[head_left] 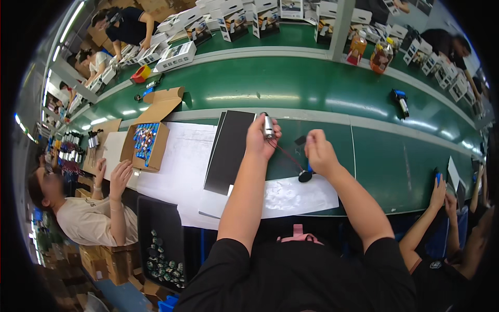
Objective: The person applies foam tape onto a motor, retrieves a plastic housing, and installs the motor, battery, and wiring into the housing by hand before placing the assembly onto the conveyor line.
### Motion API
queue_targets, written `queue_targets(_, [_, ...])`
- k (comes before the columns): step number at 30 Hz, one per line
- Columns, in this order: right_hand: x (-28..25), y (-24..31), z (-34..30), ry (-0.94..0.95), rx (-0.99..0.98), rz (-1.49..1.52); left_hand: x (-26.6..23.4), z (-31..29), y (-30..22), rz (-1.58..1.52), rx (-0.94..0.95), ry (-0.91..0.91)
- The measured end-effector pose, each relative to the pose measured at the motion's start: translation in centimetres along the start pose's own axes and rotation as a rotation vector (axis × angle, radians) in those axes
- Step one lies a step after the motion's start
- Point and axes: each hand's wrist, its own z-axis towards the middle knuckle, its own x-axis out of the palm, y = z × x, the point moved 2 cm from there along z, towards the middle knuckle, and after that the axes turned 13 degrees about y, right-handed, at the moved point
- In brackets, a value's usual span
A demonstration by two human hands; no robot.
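In my left hand (260, 136) I grip a small silver cylindrical motor (268, 126), held upright above the table. Red wires (287, 154) hang from it and run down to a round black part (305, 176) lying at the edge of a shiny white sheet (291, 196). My right hand (323, 154) is closed, thumb and fingers pressed together, just right of the motor; what it holds, if anything, is hidden. Close to its fingertips is a small dark flat piece (300, 140). A bit of blue (310, 167) shows below that hand.
Black boards (228, 156) lie left of my hands. Farther left, a carton (163, 148) holds blue battery packs, beside a co-worker's hands (120, 177). A black bin (163, 208) contains small round parts. A blue-and-silver assembly (400, 103) sits on the green belt (312, 83); bottles (382, 54) stand beyond.
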Motion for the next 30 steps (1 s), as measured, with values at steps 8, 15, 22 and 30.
queue_targets(8, [-0.6, -3.6, 2.7, -0.297, 0.104, 0.954, 1.9, -0.3, 4.9, 0.557, -0.026, 0.087])
queue_targets(15, [-1.2, -3.1, 3.1, -0.082, 0.066, 0.897, 3.5, 0.3, 4.6, 0.347, -0.010, 0.093])
queue_targets(22, [-1.0, -1.4, 2.9, 0.009, 0.178, 0.979, 3.0, 0.7, 4.3, 0.471, -0.045, 0.047])
queue_targets(30, [-0.9, -1.1, 2.4, 0.005, 0.268, 0.887, 3.2, 0.0, 4.0, 0.595, -0.011, 0.069])
